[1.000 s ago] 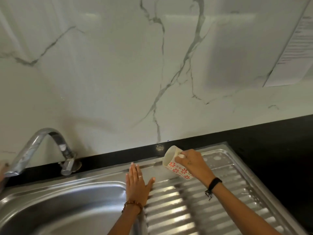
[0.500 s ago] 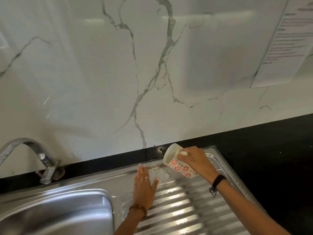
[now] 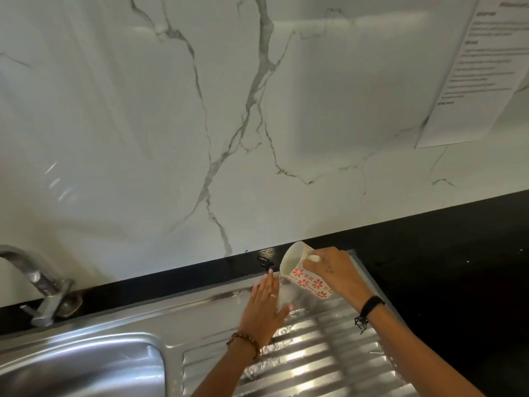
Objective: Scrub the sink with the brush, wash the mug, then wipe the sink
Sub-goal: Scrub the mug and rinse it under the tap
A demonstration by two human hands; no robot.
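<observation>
We held the floral mug (image 3: 307, 275) tilted above the drainboard (image 3: 329, 365), right hand (image 3: 333, 270) clasping its handle; our left hand (image 3: 264, 309) lay flat, fingers extended. Probably ceramic: rigid, breakable, slippery wet, so we kept to the handle.

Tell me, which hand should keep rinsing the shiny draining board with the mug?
Probably the right hand: it grips the tilted mug above the draining board. The left hand lies flat on it.
</observation>
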